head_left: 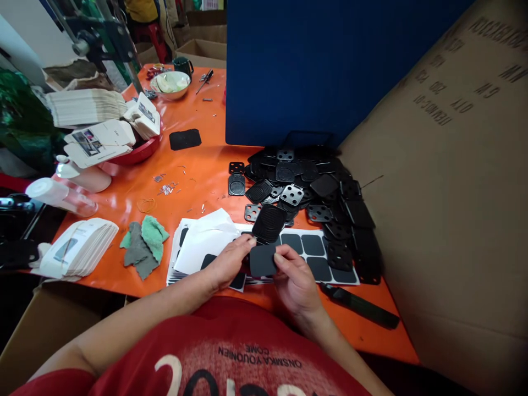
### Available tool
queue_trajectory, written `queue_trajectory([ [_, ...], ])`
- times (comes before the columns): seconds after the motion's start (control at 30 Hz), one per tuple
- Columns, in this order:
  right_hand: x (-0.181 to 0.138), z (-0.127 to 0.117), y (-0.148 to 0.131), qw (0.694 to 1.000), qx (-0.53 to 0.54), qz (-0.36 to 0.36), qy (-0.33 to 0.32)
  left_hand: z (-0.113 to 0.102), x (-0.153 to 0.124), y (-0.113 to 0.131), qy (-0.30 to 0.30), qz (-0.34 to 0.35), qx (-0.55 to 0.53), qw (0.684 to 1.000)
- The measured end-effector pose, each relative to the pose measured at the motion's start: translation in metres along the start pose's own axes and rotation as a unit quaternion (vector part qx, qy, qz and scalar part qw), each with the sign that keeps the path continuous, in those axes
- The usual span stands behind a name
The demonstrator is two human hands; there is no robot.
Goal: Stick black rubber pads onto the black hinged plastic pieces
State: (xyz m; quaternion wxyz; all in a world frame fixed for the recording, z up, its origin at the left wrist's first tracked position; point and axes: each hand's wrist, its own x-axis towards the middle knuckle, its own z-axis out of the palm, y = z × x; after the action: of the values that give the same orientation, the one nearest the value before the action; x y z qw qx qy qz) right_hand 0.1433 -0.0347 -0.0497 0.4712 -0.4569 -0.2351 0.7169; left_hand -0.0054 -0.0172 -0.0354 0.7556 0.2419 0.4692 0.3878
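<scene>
My left hand (231, 263) is closed at the near end of a black plastic plate with a ribbed face (269, 223). My right hand (296, 279) pinches a flat dark rounded-square pad (263, 260) between thumb and fingers. The pad lies just below the ribbed plate; whether the two touch cannot be made out. Under my hands are white sheets of dark rounded-square pads (292, 243), partly covered by a blank white sheet (206, 242). Beyond them is a heap of black plastic plates (284, 171), some with round holes.
A black-handled tool (363, 308) lies at the right near edge, beside a tall cardboard box (449, 209). A blue panel (322, 71) stands behind the heap. Leftward are cloths (144, 245), bottles (61, 195), stacked white cards (78, 247), small metal pins (167, 188) and a bowl (171, 92).
</scene>
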Motion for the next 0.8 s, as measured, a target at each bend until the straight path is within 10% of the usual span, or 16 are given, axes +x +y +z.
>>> queue_trajectory([
  [0.33,0.005,-0.011,0.001,0.995,-0.071,-0.035,0.057,-0.018,0.006,-0.008,0.05,-0.051,-0.124,0.99],
  [0.8,0.005,-0.012,0.007,0.986,-0.145,-0.024,0.078,-0.025,0.004,-0.02,-0.077,-0.066,-0.182,0.978],
])
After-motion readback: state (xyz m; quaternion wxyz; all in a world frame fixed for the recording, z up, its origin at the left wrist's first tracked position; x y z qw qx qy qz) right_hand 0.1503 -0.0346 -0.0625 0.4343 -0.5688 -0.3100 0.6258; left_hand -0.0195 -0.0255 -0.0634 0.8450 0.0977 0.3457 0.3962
